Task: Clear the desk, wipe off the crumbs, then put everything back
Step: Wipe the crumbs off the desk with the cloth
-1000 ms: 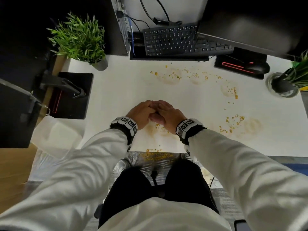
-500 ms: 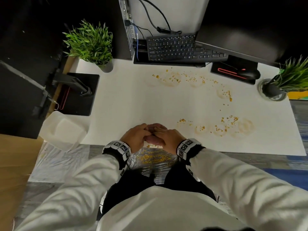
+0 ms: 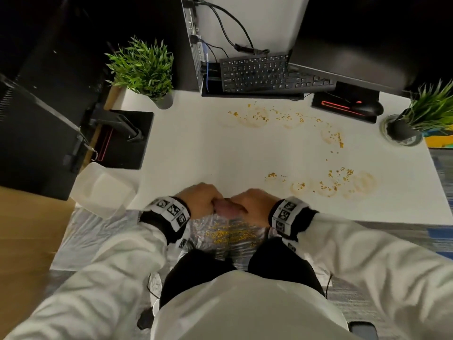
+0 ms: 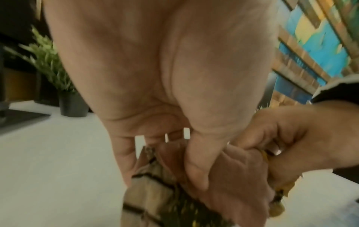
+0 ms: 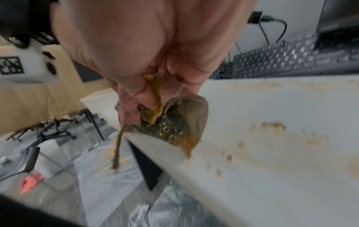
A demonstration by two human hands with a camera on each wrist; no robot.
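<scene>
My left hand (image 3: 201,197) and right hand (image 3: 255,202) meet at the front edge of the white desk (image 3: 196,148), and both grip a bunched pinkish-brown cloth (image 3: 226,209). In the left wrist view the thumb and fingers of my left hand (image 4: 161,169) curl round the striped cloth (image 4: 233,176), with the right hand (image 4: 291,145) pinching its other end. The right wrist view has my right hand (image 5: 155,92) holding the cloth (image 5: 186,116) over the desk edge, yellow crumbs stuck to it. Crumbs (image 3: 333,182) and ring stains lie at the desk's right and back (image 3: 257,116). More crumbs (image 3: 230,235) lie on the sheet below.
A black keyboard (image 3: 269,72) and a mouse (image 3: 367,107) on a dark pad sit at the back. Potted plants stand back left (image 3: 144,67) and far right (image 3: 421,114). A black monitor base (image 3: 122,138) and a white container (image 3: 103,190) occupy the left side. A plastic sheet (image 3: 81,241) covers the floor.
Both hands have dragged the cloth from the desk's front middle back to its edge. Crumbs there have gone over onto the sheet below. The hands have drawn slightly apart.
</scene>
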